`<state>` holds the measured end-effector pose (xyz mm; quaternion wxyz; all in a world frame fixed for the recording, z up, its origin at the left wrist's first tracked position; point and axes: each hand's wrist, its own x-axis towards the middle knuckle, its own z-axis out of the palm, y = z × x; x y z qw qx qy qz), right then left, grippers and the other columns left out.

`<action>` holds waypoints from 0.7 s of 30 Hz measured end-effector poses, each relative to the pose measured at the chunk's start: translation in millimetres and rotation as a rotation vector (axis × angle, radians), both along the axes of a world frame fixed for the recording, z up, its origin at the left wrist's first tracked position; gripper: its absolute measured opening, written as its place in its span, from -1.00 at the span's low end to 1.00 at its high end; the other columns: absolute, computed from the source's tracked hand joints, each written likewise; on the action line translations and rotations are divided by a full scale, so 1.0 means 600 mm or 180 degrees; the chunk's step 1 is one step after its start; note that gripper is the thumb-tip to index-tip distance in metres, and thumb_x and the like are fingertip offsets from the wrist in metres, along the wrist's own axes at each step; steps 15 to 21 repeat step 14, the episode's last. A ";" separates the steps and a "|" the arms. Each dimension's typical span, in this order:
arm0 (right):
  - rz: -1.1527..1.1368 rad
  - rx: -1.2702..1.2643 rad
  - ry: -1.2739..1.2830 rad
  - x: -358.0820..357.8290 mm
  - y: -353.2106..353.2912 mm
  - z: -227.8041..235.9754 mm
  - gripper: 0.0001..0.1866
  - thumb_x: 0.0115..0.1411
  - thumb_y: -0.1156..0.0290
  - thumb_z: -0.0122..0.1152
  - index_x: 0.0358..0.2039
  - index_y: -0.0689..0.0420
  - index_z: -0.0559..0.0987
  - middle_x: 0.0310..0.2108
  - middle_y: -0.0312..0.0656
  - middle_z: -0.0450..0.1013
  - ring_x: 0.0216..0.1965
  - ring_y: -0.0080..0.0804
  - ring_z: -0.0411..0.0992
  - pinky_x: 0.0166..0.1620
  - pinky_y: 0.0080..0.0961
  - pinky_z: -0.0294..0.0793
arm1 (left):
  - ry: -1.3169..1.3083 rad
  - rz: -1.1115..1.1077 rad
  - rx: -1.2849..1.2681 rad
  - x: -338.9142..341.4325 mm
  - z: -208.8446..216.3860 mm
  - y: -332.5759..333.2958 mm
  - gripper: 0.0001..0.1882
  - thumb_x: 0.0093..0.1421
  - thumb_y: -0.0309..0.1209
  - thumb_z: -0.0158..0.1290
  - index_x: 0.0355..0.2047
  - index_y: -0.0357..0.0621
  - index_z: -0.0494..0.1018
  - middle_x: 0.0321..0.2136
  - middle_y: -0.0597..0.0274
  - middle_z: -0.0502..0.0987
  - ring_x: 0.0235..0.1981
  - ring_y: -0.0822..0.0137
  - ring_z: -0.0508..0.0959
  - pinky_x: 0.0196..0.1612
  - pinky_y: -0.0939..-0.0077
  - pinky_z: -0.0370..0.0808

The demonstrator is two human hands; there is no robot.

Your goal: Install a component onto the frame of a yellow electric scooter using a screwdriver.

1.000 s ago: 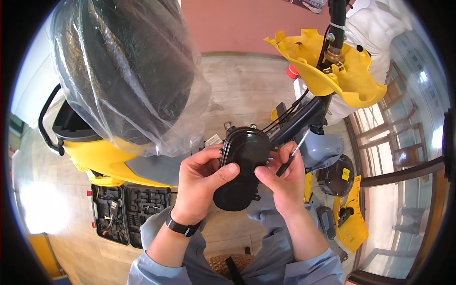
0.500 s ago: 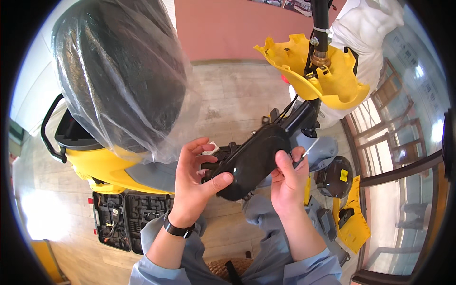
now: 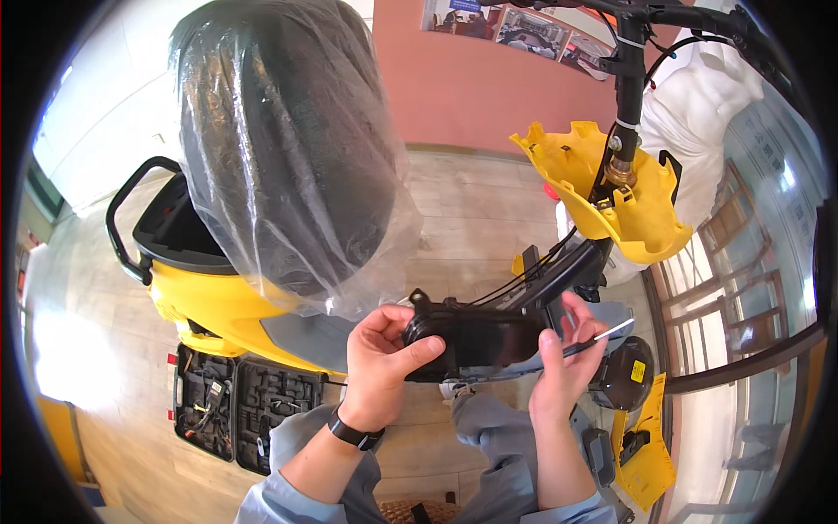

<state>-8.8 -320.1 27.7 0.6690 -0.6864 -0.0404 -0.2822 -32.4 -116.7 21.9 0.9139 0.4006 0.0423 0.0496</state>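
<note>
A glossy black oblong housing (image 3: 493, 339) with a mounting tab at its upper left is held in front of me, its smooth dark face toward me. My left hand (image 3: 380, 362) grips its left end, thumb on the front. At its right end, my right hand (image 3: 563, 371) has a slim screwdriver (image 3: 602, 336) between the fingers, its pale shaft pointing right. Whether the right fingertips also bear on the housing is hard to see. Behind it, a black frame tube (image 3: 572, 271) with cables rises to a yellow front cover (image 3: 650, 218) around the steering column (image 3: 630, 96).
The seat (image 3: 288, 148), wrapped in clear plastic, stands over a yellow rear body (image 3: 214, 301) at left. An open toolbox (image 3: 231, 406) lies on the floor. At right are a round black part (image 3: 621, 375) and a loose yellow panel (image 3: 650, 467). Handlebars (image 3: 690, 17) reach in above.
The housing has been turned from slanting to nearly level, and its flat dark face now shows. My right hand has shifted right with the screwdriver. The view has tilted up, revealing the handlebars.
</note>
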 end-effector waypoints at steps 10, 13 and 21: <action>0.1981 -0.0287 0.0921 -0.030 0.052 -0.006 -0.42 -0.02 0.44 0.55 -0.33 0.06 0.18 -0.33 -0.11 0.55 -0.28 -0.49 0.51 -0.16 -0.54 0.50 | 0.0260 -0.0006 0.0995 -0.008 0.027 0.006 -0.75 0.01 -0.55 0.37 -0.33 -0.32 0.54 -0.36 0.19 0.65 -0.34 0.52 0.58 -0.25 0.61 0.53; 0.1951 0.0395 0.1070 -0.032 0.059 -0.011 -0.45 0.02 0.53 0.49 -0.32 0.05 0.17 -0.29 -0.04 0.55 -0.25 -0.39 0.57 -0.17 -0.53 0.58 | 0.0228 -0.0070 0.1227 -0.009 0.036 0.012 -0.60 0.02 -0.47 0.39 -0.15 -0.28 0.51 -0.34 0.18 0.65 -0.32 0.51 0.59 -0.22 0.60 0.54; 0.2003 0.0567 0.1115 -0.031 0.069 0.003 -0.45 0.02 0.53 0.49 -0.31 0.05 0.16 -0.26 0.00 0.56 -0.18 -0.29 0.59 -0.13 -0.49 0.59 | 0.0201 -0.0159 0.1411 -0.010 0.048 0.021 -0.49 0.02 -0.43 0.40 -0.04 -0.25 0.47 -0.34 0.16 0.65 -0.30 0.51 0.59 -0.19 0.61 0.54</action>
